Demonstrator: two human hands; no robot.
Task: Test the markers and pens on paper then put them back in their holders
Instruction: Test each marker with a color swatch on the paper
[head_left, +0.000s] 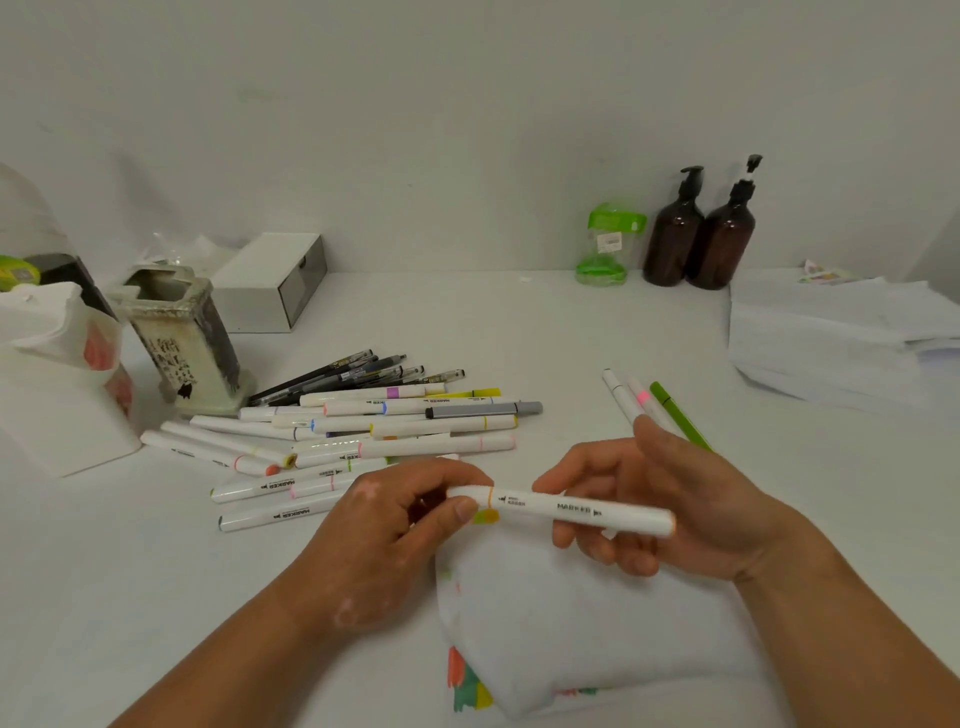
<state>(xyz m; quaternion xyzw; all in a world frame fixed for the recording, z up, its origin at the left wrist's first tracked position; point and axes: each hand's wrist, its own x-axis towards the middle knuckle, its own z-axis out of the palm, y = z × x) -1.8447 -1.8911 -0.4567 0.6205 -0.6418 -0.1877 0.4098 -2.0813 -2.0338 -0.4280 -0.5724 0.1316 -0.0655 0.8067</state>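
I hold a white marker with an orange band (563, 508) level above the test paper (561, 623), which bears coloured scribbles along its left and lower edges. My right hand (670, 499) grips the marker's body. My left hand (395, 525) pinches its left cap end. A pile of white markers (363, 441) and dark pens (358, 374) lies on the table behind my left hand. Three more markers (654, 408), one green, lie apart to the right. A worn square holder (182, 338) stands at the left, and a white holder (57, 384) stands beside it.
A white box (270, 280) sits behind the holders. Two brown pump bottles (701, 234) and a green container (608, 244) stand against the back wall. A stack of white paper (841, 338) lies at the right edge of the table.
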